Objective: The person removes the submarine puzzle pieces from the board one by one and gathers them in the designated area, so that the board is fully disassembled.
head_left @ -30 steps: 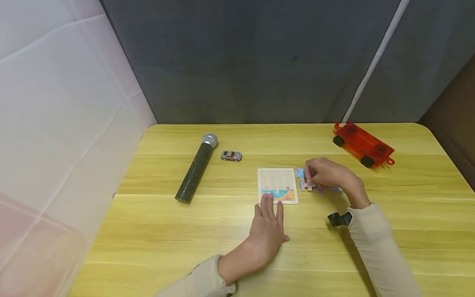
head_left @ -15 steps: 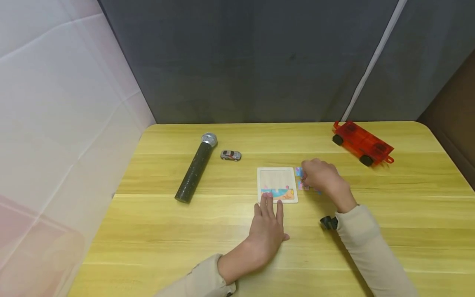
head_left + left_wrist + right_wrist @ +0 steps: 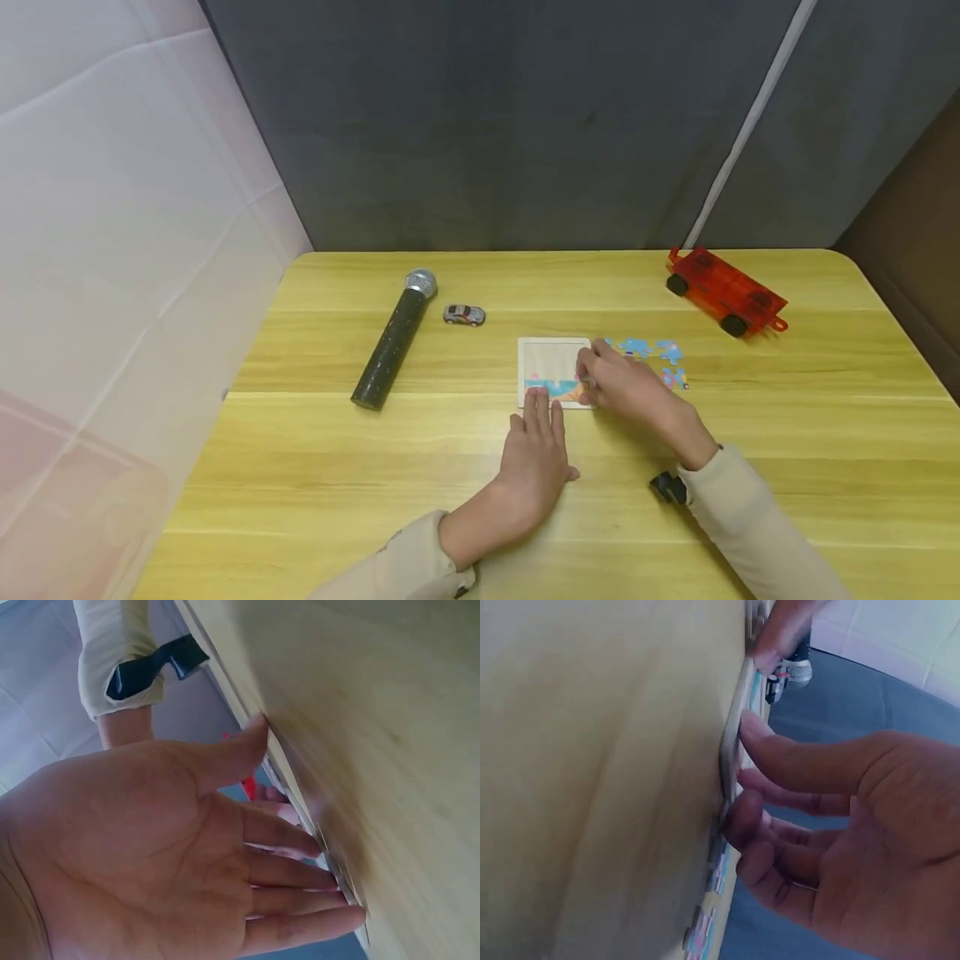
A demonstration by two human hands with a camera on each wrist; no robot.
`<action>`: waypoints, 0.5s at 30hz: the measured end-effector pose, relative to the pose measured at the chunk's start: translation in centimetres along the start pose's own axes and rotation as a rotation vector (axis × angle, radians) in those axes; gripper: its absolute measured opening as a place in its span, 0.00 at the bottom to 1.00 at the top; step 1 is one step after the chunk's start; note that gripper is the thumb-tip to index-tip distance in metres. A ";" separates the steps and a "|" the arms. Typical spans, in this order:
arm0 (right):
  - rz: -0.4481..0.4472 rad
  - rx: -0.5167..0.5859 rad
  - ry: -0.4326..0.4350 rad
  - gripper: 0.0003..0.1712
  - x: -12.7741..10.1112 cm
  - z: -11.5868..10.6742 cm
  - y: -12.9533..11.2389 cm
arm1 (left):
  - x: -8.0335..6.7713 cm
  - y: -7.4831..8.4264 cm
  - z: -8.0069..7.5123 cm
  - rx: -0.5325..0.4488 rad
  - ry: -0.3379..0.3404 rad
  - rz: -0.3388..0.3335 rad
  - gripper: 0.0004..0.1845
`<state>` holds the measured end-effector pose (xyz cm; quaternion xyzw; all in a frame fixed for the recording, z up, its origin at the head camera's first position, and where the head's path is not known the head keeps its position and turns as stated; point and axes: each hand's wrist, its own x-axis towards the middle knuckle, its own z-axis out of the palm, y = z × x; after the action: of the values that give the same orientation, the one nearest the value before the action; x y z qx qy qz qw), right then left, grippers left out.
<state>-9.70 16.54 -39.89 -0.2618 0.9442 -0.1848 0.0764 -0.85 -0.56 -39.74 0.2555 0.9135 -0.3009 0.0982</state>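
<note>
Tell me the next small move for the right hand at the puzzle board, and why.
Probably press the piece down into the tray beside the finished bottom row. The right hand is over the puzzle board's right edge, its fingers touching that edge. The left hand lies flat, fingertips on the board's near edge, steadying it. Loose pieces lie on the table to the right.

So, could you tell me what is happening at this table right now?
A person is working on a small jigsaw. The left hand lies flat, fingertips pressing the near edge of the puzzle tray. The right hand reaches over the tray's right edge; any piece in it is hidden. Loose pieces lie to the right.
</note>
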 end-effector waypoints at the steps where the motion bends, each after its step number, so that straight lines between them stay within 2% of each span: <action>1: 0.012 0.007 0.003 0.13 0.0 0.2 0.0 | 0.0 0.0 0.0 -0.009 -0.003 -0.001 0.49; 4: 0.021 0.022 0.024 0.12 -0.1 0.7 0.0 | 0.1 -0.3 0.0 -0.047 -0.004 0.010 0.50; 9: -0.019 0.024 0.052 0.13 -0.1 0.7 0.1 | 0.3 -0.7 0.1 -0.094 -0.024 0.057 0.53; 15: -0.028 0.010 0.058 0.15 0.1 0.6 0.1 | 1.5 0.2 2.1 -0.126 -0.016 0.068 0.54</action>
<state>-9.66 16.42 -40.47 -0.2694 0.9412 -0.1980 0.0477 -1.97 -1.03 -42.06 0.2775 0.9206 -0.2411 0.1315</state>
